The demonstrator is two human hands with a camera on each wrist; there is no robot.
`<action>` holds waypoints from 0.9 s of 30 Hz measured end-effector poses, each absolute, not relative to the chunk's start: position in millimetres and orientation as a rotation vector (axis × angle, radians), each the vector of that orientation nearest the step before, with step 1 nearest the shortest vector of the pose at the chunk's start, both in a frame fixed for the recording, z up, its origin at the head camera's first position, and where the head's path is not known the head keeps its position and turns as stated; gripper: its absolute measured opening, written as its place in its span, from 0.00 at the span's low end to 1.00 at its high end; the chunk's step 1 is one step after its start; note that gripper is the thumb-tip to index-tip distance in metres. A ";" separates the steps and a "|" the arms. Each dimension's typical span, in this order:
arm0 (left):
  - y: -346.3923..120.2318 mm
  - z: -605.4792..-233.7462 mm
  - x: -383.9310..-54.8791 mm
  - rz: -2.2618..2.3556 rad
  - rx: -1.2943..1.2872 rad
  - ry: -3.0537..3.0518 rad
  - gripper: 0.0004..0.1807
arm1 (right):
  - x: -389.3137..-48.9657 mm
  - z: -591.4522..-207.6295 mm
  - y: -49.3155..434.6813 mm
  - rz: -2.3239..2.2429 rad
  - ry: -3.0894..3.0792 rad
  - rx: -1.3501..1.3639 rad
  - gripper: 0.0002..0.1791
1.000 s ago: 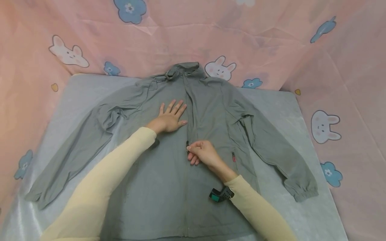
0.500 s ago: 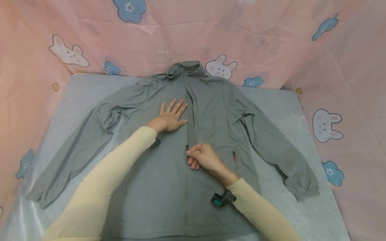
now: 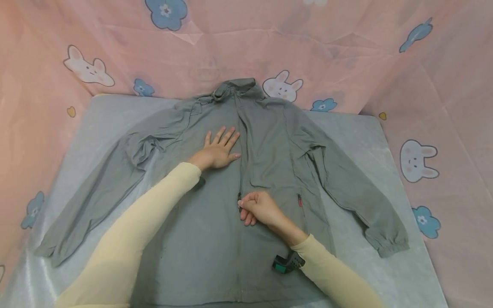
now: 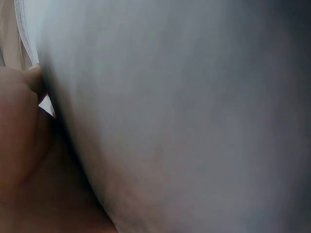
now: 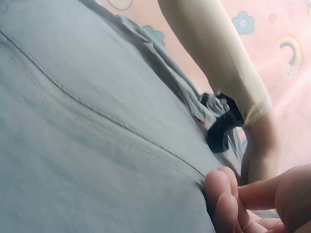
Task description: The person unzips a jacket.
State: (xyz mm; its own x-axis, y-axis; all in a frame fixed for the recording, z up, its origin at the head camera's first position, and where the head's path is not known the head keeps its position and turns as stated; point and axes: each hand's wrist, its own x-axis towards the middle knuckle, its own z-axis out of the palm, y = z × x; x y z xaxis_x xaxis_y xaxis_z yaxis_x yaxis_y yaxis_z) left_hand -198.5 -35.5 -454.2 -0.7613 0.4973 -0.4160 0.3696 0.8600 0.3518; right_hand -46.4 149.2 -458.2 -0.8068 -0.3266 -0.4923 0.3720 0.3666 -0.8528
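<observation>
On a grey jacket point(image 3: 196, 239) (creased, long-sleeved), left hand point(image 3: 218, 152) lies spread; right hand point(image 3: 259, 206) pinches its zipper pull point(image 3: 239, 196).

Soft diffuse light, faint shadows on the jacket point(image 3: 204, 248), pale glare on the worktop point(image 3: 31, 280), left wrist view heavily blurred

Head view: high, facing down; wrist views: close; head, right share jacket point(image 3: 217, 192)

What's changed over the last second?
The right hand, pinching the zipper pull, has moved down the jacket, away from the collar, taking the pull along. Nothing newly gripped or released. The left hand stays spread on the fabric; the collar lies as before.
</observation>
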 end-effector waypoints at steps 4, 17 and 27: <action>-35.1 -455.3 -198.8 0.350 0.630 2.525 0.41 | -44.0 -457.7 148.8 -1.486 2.021 0.027 0.14; -37.3 -456.9 -203.4 0.307 0.638 2.545 0.41 | -52.6 -460.1 146.9 -1.510 1.997 0.031 0.13; -41.3 -456.1 -218.6 0.273 0.668 2.545 0.40 | -69.0 -459.7 147.2 -1.515 1.994 0.013 0.13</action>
